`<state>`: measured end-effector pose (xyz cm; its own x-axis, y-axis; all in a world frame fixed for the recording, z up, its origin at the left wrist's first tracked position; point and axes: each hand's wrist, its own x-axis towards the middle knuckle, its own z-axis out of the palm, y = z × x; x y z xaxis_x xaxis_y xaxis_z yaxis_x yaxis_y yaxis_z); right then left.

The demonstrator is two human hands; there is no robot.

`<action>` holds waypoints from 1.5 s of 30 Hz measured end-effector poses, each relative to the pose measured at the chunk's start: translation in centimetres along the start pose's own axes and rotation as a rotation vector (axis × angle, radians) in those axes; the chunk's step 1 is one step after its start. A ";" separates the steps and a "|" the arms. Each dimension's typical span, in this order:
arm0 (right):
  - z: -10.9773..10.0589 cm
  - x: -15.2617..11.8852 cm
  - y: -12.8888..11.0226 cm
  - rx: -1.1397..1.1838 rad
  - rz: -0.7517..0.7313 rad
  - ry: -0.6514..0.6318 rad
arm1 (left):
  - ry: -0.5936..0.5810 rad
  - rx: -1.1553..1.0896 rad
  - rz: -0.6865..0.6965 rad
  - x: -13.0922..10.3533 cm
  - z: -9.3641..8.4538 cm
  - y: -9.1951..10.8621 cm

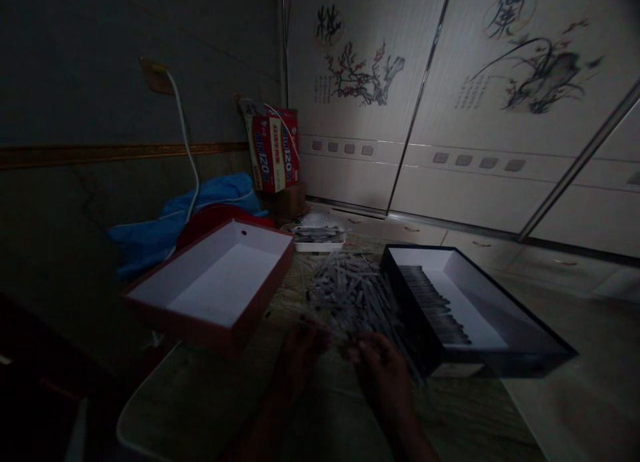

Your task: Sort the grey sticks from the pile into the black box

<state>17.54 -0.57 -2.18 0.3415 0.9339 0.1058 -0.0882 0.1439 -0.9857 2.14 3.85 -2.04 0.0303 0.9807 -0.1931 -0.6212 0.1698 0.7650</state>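
Low over the table, my left hand (306,341) and my right hand (376,355) are close together, fingers closed in pinches. A thin pale streak, blurred and dim, runs between them; it looks like a slim pen-like stick, though its exact kind is unclear. Just beyond my hands spreads a loose pile of slim grey pen-like sticks (345,282). To the right of my right hand stands a dark open box (510,362) with a white inside, where a row of dark-looking sticks (433,305) lies side by side along its left part.
At the left sits a red-brown open box (180,325) with a white inside. Behind the pile is a white tray (320,247) holding more sticks. A blue cloth (215,194), a white cable (184,132) and a red printed carton (273,152) are near the wall. Sliding doors (350,175) stand behind.
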 end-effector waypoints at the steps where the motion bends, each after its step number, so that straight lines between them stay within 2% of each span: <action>1: 0.0 0.0 -0.1 -0.050 -0.013 -0.006 | -0.001 0.001 -0.002 0.0 0.1 0.0; 6: 0.0 -0.4 -0.2 -0.208 -0.036 -0.043 | -0.028 0.031 -0.014 -0.2 0.4 0.3; 14: 0.4 -0.3 0.1 -0.167 -0.020 -0.075 | -0.019 0.058 -0.036 -0.4 0.8 0.5; 22: 0.0 -0.3 0.0 -0.295 -0.101 -0.065 | -0.036 0.120 0.013 -0.6 1.1 0.8; 27: 0.1 -0.3 -0.1 -0.266 -0.069 -0.084 | -0.024 0.142 0.030 -0.7 1.2 0.8; 32: 0.1 -0.2 0.3 -0.200 -0.035 -0.108 | -0.060 0.161 0.030 -0.6 0.9 0.4; 38: 0.0 -0.3 0.6 -0.286 -0.023 -0.163 | -0.100 0.221 0.032 -0.4 0.4 0.2; 45: 0.3 -0.6 -0.1 -0.365 -0.084 -0.155 | -0.018 0.177 0.033 -0.3 0.8 0.4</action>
<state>17.07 -1.04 -2.09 0.1855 0.9663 0.1786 0.2818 0.1218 -0.9517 2.49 3.68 -1.19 0.0274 0.9873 -0.1565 -0.4742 0.1507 0.8674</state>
